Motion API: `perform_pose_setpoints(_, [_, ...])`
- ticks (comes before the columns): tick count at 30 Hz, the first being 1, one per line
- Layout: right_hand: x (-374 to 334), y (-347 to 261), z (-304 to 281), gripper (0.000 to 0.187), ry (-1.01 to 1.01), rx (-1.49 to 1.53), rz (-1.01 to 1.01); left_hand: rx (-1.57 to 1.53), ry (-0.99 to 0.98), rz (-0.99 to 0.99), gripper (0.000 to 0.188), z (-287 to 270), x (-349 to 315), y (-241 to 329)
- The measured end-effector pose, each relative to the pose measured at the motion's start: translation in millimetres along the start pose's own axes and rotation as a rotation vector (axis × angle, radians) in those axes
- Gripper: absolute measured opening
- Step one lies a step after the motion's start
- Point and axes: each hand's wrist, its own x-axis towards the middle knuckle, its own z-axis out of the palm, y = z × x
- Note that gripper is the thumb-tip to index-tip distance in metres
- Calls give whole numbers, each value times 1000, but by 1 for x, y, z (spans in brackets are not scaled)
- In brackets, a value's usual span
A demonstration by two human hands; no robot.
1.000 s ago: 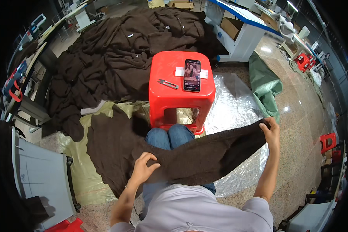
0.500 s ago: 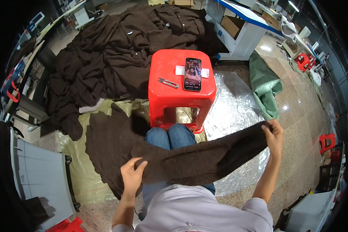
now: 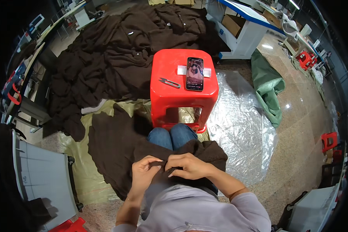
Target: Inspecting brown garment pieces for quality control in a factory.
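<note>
A dark brown fleecy garment piece (image 3: pixel 114 149) lies across my lap and spreads down to the left over the floor sheeting. My left hand (image 3: pixel 145 173) pinches its edge between thumb and fingers. Close beside it, my right hand (image 3: pixel 187 166) grips the same fabric, fingers curled and pressed together. Past my knees stands a red plastic stool (image 3: pixel 166 62). On its seat rest a pair of thread snips (image 3: pixel 169 82) and a phone (image 3: pixel 195 74) with a lit screen, lying over a white strip.
A large heap of dark brown fabric (image 3: pixel 104 54) covers the floor beyond the stool to the left. Clear plastic sheeting (image 3: pixel 239 131) and a green sack (image 3: pixel 266 89) lie at right. A white wheeled cart (image 3: pixel 44 174) stands near left, a blue-edged machine table (image 3: pixel 239 34) at back right.
My right hand has come in from the far right to beside my left hand, letting the stretched fabric fold onto my lap. My left hand has shifted slightly right.
</note>
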Motion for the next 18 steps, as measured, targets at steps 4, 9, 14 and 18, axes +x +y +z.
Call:
perform_pose_setpoints(4, [1, 6, 10, 24, 90, -113, -77, 149, 165, 43, 20, -1, -1, -8])
perform_pose_setpoints(9, [10, 7, 32, 25, 102, -192, -169, 91, 392, 76, 16, 6, 16, -34])
perform_pose_setpoints(14, [16, 10, 35, 28, 180, -210, -55, 25, 480, 120, 12, 5, 36, -46])
perform_pose_setpoints(18, [7, 5, 33, 34, 472, -460, -50, 116, 390, 96, 13, -5, 39, -27])
